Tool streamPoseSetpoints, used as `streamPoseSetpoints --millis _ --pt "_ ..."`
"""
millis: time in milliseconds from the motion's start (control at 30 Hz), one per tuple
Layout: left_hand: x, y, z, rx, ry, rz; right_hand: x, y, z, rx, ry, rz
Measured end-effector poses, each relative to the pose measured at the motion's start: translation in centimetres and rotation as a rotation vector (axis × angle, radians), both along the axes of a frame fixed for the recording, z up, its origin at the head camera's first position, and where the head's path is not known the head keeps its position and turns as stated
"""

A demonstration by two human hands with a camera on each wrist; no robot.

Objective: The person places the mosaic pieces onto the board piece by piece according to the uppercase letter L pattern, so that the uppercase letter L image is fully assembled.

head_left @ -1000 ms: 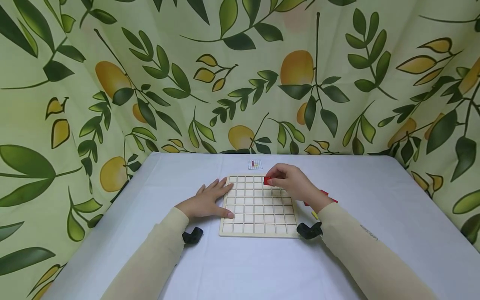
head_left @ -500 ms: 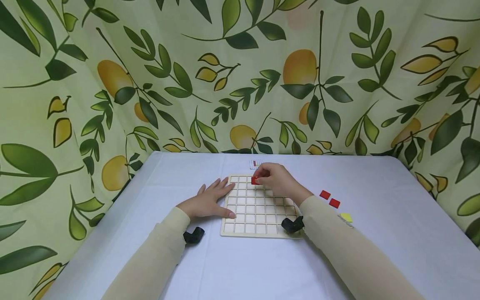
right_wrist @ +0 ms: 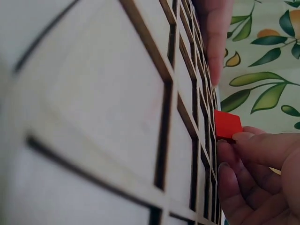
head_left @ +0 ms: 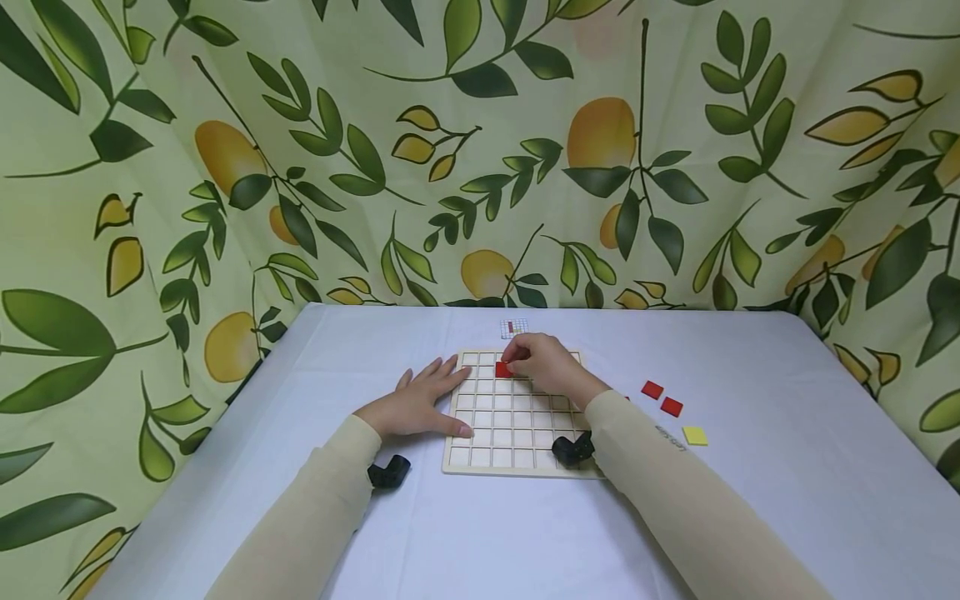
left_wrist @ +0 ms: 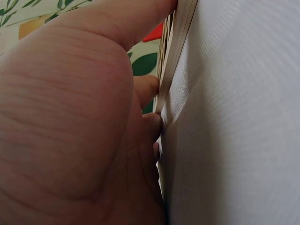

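Note:
A red square tile is pinched by my right hand over the second row of a pale wooden grid board. In the right wrist view, thumb and fingertips hold the red tile tilted at the grid's surface; whether it sits in a cell I cannot tell. My left hand rests with spread fingers on the board's left edge. The left wrist view shows the palm beside the board's side. My right hand and sleeve hide part of the grid.
Two red tiles and a yellow tile lie right of the board, with a bit of red showing behind the right sleeve. A small printed grid card lies behind the board. A leaf-patterned curtain hangs beyond the white table.
My right hand has carried the red tile leftward along the grid's far side, then slightly nearer and lower. Loose tiles at the right came into view. The left hand stayed put.

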State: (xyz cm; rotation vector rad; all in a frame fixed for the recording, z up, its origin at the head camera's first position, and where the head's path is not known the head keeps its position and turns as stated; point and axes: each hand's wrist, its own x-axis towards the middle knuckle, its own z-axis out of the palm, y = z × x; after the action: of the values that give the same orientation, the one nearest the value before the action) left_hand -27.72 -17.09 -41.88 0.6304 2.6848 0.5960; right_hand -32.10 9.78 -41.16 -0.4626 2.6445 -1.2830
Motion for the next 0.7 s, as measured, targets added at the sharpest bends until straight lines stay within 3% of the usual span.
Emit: streamPoseSetpoints --millis 400,700 --pt "-0.04 0.1 0.02 -0.004 0.003 0.006 -0.11 0.02 -0.14 0.149 0.064 0.073" --pt "-0.04 0.16 -0.03 0.001 -0.001 0.01 0.4 0.27 0.02 0.093 -0.004 0.066"
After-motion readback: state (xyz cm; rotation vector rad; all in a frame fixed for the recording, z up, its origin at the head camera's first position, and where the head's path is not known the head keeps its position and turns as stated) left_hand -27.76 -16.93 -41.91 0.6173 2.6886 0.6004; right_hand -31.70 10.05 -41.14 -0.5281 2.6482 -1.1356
